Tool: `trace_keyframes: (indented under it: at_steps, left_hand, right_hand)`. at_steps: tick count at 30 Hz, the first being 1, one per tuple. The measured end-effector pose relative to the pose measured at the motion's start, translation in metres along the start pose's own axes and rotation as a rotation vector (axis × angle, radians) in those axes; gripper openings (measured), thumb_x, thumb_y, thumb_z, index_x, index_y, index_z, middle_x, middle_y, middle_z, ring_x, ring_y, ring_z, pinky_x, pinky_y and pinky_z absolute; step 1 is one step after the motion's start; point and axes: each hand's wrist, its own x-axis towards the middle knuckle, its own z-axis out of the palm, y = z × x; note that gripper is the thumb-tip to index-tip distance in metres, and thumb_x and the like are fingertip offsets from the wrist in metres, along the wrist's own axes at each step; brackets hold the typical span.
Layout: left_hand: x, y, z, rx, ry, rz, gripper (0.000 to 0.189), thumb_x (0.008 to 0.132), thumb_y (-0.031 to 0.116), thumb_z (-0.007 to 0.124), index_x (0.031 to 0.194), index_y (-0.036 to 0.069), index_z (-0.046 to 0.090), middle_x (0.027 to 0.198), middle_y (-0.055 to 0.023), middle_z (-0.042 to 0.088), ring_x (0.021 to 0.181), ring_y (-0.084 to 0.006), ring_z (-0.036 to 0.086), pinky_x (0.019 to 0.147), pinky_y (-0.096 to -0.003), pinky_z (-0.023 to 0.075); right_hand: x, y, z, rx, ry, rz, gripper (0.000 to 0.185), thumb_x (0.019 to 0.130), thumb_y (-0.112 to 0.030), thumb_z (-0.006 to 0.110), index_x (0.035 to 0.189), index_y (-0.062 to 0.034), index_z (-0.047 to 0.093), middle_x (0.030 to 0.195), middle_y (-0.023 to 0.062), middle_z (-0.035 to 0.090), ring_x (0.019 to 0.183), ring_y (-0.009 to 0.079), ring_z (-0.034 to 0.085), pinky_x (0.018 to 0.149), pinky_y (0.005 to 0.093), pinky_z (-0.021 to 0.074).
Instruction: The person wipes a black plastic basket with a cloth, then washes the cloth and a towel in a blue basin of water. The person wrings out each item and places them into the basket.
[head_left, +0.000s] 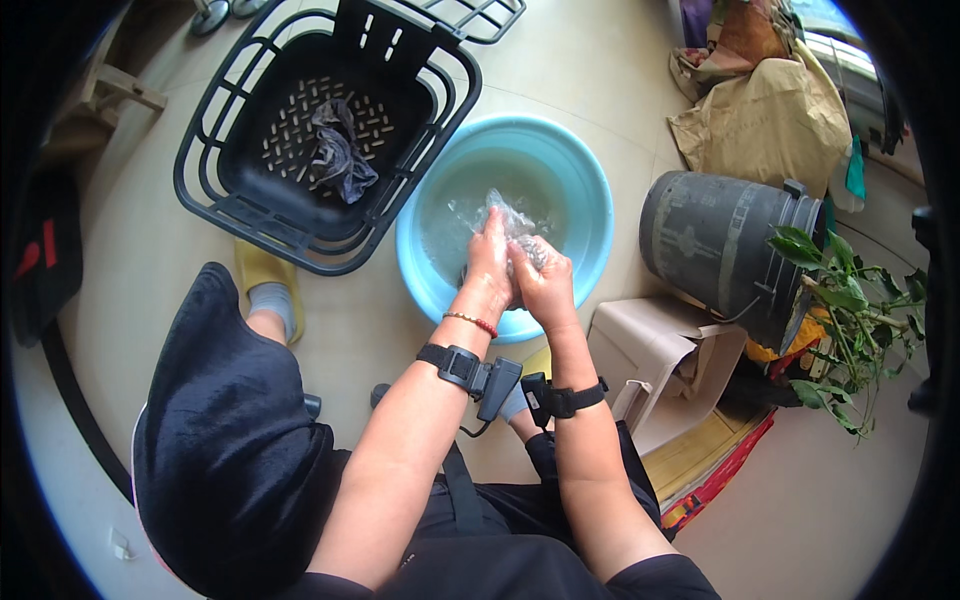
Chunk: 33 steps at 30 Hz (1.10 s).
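A light-blue plastic basin (596, 217) of cloudy water stands on the floor before me. Over its near part, both hands are together on a wet grey cloth (534, 251). My right hand (547, 281) is closed around the bunched cloth. My left hand (491, 251) presses against it from the left, its fingers pointing away from me; part of the cloth is hidden between the palms. Water splashes at the fingertips. Left of the basin, a black plastic basket (247, 169) has a crumpled dark grey-purple cloth (343, 154) lying on its slotted bottom.
On the right, a dark bucket (720, 247) lies on its side by a beige plastic bin (645, 345), a leafy plant (847, 292) and a brown paper bag (772, 120). My slippered foot (274, 296) is below the basket. A wooden stool leg (127, 88) stands upper left.
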Motion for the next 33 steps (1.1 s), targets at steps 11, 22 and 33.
trace_keyframes:
  at_steps: [11,22,33]
  left_hand:
    - [-0.031,0.02,0.021,0.809,-0.157,0.425,0.027,0.097,0.025,0.057,0.096,0.0,0.066,0.091,-0.0069,0.065,0.08,-0.0133,0.06,0.073,-0.0306,0.0504]
    - [-0.005,-0.001,-0.011,0.689,0.214,0.687,0.026,0.091,0.027,0.063,0.101,0.003,0.067,0.114,-0.0151,0.057,0.106,-0.0274,0.056,0.094,-0.0365,0.0442]
    - [-0.03,-0.004,0.002,-0.464,-0.398,-0.285,0.041,0.091,0.029,0.065,0.121,0.003,0.056,0.118,-0.0123,0.06,0.112,-0.026,0.055,0.097,-0.0405,0.049]
  right_hand:
    - [0.008,0.014,-0.027,0.168,0.073,-0.111,0.038,0.083,-0.013,0.067,0.119,-0.0043,0.056,0.128,0.0135,0.055,0.116,0.0255,0.054,0.089,0.0361,0.0483]
    - [-0.001,-0.071,-0.079,0.49,0.266,0.217,0.028,0.086,-0.009,0.069,0.111,-0.0069,0.058,0.091,0.0013,0.065,0.074,0.0082,0.062,0.056,0.0213,0.0489]
    - [-0.08,-0.167,-0.197,0.679,0.653,-0.284,0.032,0.092,-0.017,0.063,0.12,-0.0017,0.058,0.109,0.0135,0.067,0.096,0.025,0.067,0.075,0.0395,0.0577]
